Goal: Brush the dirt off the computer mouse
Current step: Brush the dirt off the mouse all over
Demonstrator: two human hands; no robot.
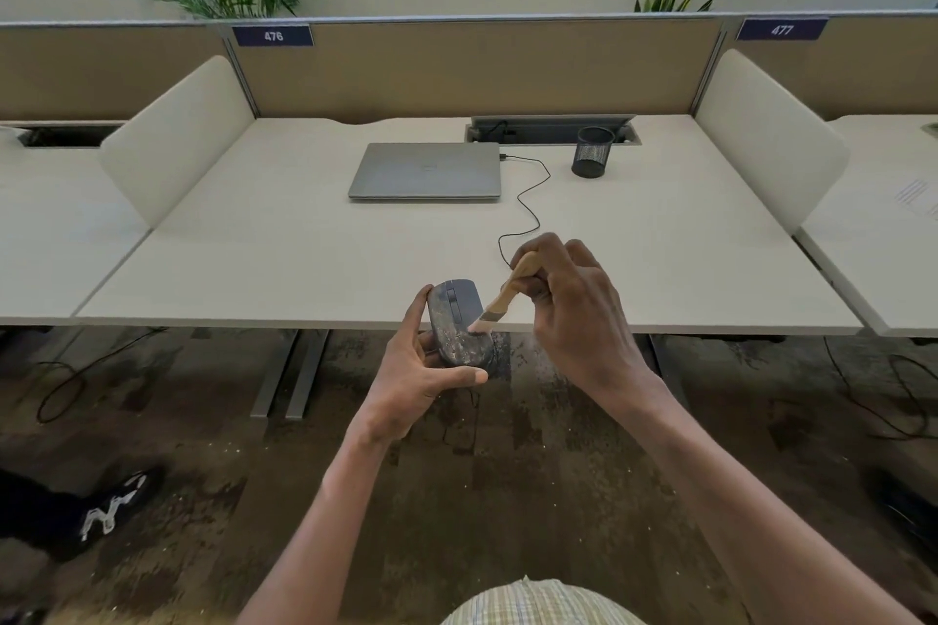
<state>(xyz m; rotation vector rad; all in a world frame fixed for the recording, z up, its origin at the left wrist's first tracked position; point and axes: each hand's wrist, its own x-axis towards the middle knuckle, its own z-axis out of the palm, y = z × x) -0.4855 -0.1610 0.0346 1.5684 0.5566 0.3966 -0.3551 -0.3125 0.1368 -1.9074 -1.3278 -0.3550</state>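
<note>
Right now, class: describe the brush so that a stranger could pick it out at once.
Start at the white desk and find its near edge, where two hands meet. The right hand grips the brush: pale wooden handle, metal band, light bristles touching the dusty grey mouse.

Visible inventory: one computer mouse (459, 322), one brush (507, 292), one closed laptop (426, 170), one black cable (528, 203), one mesh pen cup (591, 152), two number plates, two potted plants, two hands, and one shoe (114, 502).
</note>
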